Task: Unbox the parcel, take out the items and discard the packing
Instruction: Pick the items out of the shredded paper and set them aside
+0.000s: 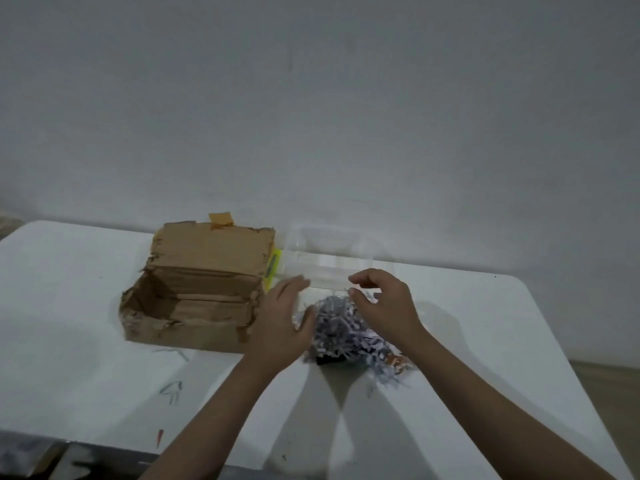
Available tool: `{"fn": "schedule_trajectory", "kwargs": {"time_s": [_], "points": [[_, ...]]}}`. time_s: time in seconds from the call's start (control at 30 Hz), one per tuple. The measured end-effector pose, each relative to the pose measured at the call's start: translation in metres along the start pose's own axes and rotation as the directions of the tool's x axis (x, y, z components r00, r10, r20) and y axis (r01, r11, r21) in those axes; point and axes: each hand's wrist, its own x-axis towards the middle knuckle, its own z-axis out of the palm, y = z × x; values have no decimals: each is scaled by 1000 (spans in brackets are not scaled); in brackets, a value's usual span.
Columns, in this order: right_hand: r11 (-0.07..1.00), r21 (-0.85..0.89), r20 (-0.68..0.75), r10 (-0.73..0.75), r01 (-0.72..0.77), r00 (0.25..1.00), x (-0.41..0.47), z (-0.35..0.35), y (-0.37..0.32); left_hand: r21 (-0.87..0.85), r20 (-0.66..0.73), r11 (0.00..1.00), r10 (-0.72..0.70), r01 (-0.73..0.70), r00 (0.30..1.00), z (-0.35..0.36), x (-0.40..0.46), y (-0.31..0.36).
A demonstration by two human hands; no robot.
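On the table [86,306] I see the open box [194,299] at left, then the left hand [280,323] flat with fingers spread beside the shredded paper [343,330], and the right hand [384,306] arched over it, fingers curled loosely, holding nothing.

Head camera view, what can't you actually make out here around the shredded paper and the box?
- Dark item under the shredded paper: mostly buried, identity unclear.
- Clear plastic container: transparent and blurred, contents unreadable.
- Yellow object: hidden behind the cardboard box flap.
- Left hand and right hand: whether either touches the shreds is unclear.
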Motion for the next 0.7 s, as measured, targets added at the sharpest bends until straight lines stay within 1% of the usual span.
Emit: {"fn": "schedule_trajectory", "kwargs": {"time_s": [0.03, 0.1, 0.17, 0.2, 0.23, 0.3, 0.4, 0.5, 0.6, 0.63, 0.7], "points": [[999, -43, -9, -7, 6, 1000, -5, -10, 9, -13, 69, 1000, 21, -20, 997, 14, 0, 7], [991, -131, -10, -38, 37, 999, -16, -22, 24, -23, 233, 998, 66, -62, 970, 40, -2, 13], [981, -174, 53, -75, 83, 996, -26, -26, 36, 3, 342, 996, 80, -86, 936, 62, -5, 12], [979, -177, 97, -83, 99, 992, -31, -26, 43, 23, 365, 997, 65, -79, 929, 69, -7, 10], [978, -183, 133, -81, 104, 988, -35, -25, 48, 41, 366, 997, 40, -59, 930, 73, -8, 9], [975, -199, 149, -73, 102, 986, -43, -25, 59, 72, 318, 997, 4, -29, 948, 74, -12, 5], [980, -188, 105, -51, 70, 993, -47, -25, 72, 121, 216, 992, 0, -27, 976, 67, -15, -2], [985, -175, 73, 8, 5, 997, -47, -27, 79, 107, 161, 994, -11, -6, 987, 58, -18, -10], [990, -130, 2, 48, -48, 999, -46, -32, 77, 115, 113, 993, -14, 1, 993, 51, -18, -18], [993, -112, -39, 30, -34, 999, -46, -33, 76, 115, 97, 993, -13, 1, 995, 47, -17, -17], [995, -99, -100, -38, 28, 994, -43, -32, 71, 101, 108, 995, -11, 0, 994, 41, -15, -12]]}}
